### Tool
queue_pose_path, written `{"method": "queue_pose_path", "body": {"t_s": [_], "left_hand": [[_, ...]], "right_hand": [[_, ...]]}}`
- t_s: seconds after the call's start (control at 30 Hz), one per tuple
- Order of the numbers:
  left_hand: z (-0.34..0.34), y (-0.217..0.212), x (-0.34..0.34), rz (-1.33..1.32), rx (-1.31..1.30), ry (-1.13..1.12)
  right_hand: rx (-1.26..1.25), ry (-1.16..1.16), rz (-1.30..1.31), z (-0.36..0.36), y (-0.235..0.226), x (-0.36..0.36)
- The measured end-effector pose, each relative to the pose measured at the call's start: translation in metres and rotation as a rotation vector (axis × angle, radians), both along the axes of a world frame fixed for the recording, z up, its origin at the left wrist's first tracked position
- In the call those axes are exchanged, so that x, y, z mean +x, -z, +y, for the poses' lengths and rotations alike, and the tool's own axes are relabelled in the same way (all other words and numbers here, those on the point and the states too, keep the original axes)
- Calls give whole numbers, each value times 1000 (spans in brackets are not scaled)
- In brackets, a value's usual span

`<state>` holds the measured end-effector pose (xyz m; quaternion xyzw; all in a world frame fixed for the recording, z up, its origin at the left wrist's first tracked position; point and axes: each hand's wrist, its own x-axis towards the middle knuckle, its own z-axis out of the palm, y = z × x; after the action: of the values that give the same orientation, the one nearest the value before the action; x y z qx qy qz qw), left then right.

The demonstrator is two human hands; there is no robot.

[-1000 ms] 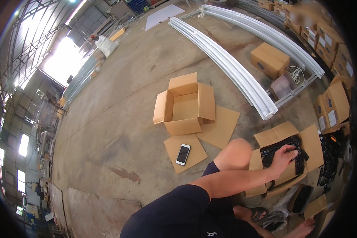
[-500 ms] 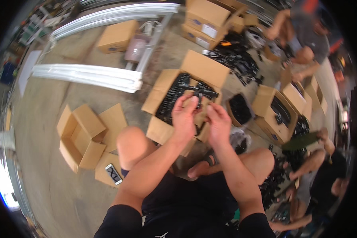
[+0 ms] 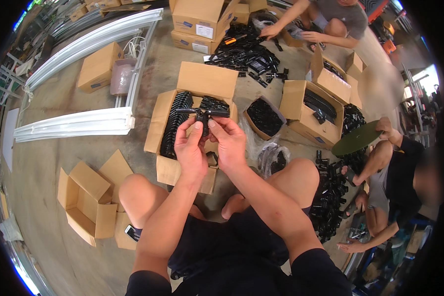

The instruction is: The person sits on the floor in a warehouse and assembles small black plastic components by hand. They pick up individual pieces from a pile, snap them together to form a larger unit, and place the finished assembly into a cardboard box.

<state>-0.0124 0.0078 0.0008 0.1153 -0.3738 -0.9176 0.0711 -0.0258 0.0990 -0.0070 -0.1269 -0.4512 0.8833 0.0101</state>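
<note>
Both my hands are raised over an open cardboard box [image 3: 168,167] between my knees. My left hand [image 3: 191,150] and my right hand [image 3: 227,143] pinch one small black plastic part [image 3: 203,114] with a crossbar on top, fingertips meeting under it. Rows of similar black parts [image 3: 176,123] fill the box below. My bare knees flank the box.
An empty open carton [image 3: 86,202] and a phone [image 3: 131,232] lie at my left. White channel sections [image 3: 74,123] run along the floor. More boxes and piles of black parts [image 3: 249,56] lie ahead. Other people sit at the top [image 3: 330,22] and right [image 3: 397,172].
My view swung from the empty carton on the left to the box of parts. My right hand left the box and both hands now hold one black part up close.
</note>
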Motion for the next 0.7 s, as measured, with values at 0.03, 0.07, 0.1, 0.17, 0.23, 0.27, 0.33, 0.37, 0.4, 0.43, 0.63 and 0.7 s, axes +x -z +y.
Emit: {"method": "queue_pose_path", "body": {"t_s": [0.03,0.07,0.1,0.17,0.23,0.27,0.33,0.37,0.4,0.43,0.63,0.7], "left_hand": [[3,-5,-1,-15,11,-50],[4,-1,-3,-20,-19,-60],[2,2,-4,-29,-67,-84],[2,2,-5,-33,-106,-99],[1,5,-2,-44,-126,-61],[2,8,-3,-47,-153,-37],[8,4,-2,-15,-115,-31],[6,4,-2,-9,-122,-15],[7,6,-1,-3,-129,-1],[4,6,0,6,-167,-1],[12,-2,3,6,-283,6],[11,1,3,11,-301,-1]], "right_hand": [[-43,31,-8,-5,-13,1],[-44,31,-23,-2,-14,1],[-53,18,-38,-4,-15,1],[-47,10,-57,-5,-16,2],[-30,34,-44,-7,-5,1],[-27,47,-16,-7,1,0],[-30,30,-35,-5,5,-3],[-15,32,-28,-6,5,-4],[0,32,-22,-3,6,-4],[-50,18,-40,-5,4,-2],[39,39,50,0,0,-2],[55,31,52,-1,1,-2]]}}
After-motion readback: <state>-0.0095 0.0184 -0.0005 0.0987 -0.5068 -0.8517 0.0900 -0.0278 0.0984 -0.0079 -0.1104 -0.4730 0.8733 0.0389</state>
